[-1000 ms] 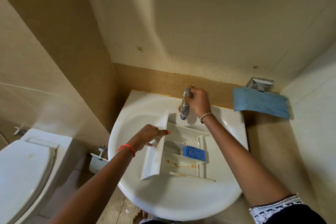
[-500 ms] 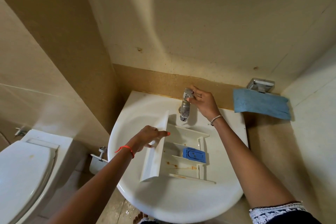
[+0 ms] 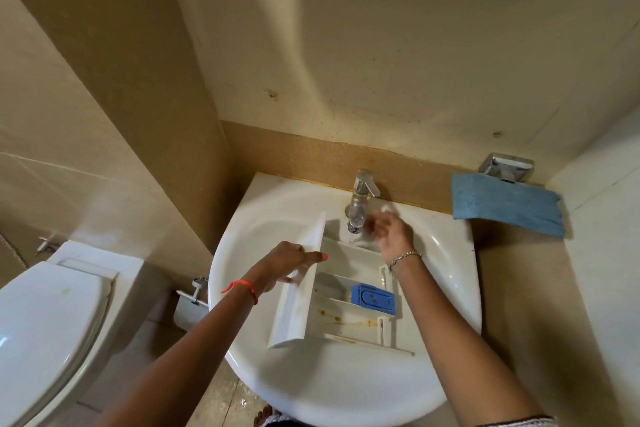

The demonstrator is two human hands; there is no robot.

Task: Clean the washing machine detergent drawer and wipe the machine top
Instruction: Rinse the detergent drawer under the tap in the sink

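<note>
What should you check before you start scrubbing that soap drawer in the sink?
1. Detergent drawer sits inside the sink: ok.
2. Left hand grips the drawer's front panel: ok.
3. Right hand free, beside the tap: ok.
4. Water running from the tap: cannot tell.
5. Drawer clean: not ok, brown stains in the near compartment.
6. Blue cloth ready, on the ledge to the right: ok.

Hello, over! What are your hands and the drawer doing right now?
Left hand gripping the drawer front panel, steadying it in the sink. Right hand open, blurred, beside the tap. Brown stains in drawer compartments. Nothing blocking.
</note>
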